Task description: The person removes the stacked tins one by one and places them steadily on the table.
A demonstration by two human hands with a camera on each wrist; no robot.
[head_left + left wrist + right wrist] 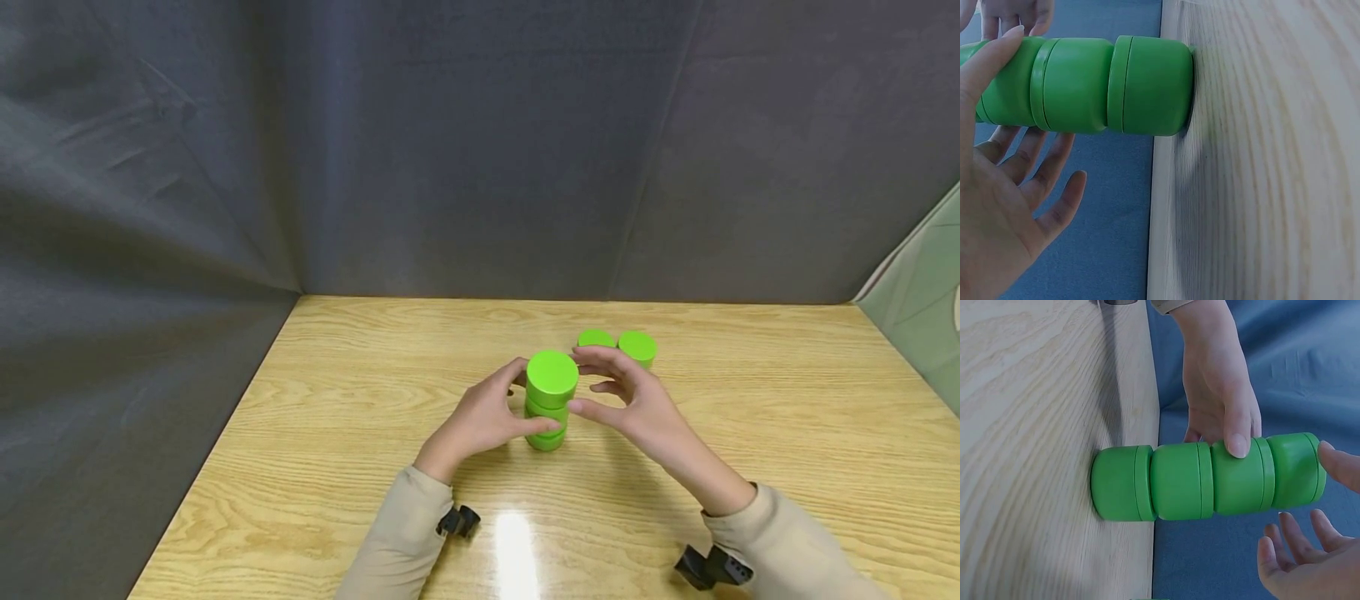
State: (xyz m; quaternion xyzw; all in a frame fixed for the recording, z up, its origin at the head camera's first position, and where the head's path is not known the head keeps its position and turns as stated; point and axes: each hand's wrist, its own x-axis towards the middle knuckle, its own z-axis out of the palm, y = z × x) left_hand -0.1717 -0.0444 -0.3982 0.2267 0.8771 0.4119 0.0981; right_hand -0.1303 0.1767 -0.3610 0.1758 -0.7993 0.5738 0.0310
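Standing upright: green jar stack (550, 400); lids (552, 372) up, long axis near-vertical.

Place: screened-off work booth, lab-like; the wider room cannot be told | Walls: dark cloth (480, 150) behind and at left | Surface (300, 483): wood-grain, reaching the cloth | Right edge: pale green patch (926, 308) | Gear: black device (712, 568) by each sleeve (408, 508)

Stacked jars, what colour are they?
The stacked jars are plain green, lids included, clearest in the right wrist view.
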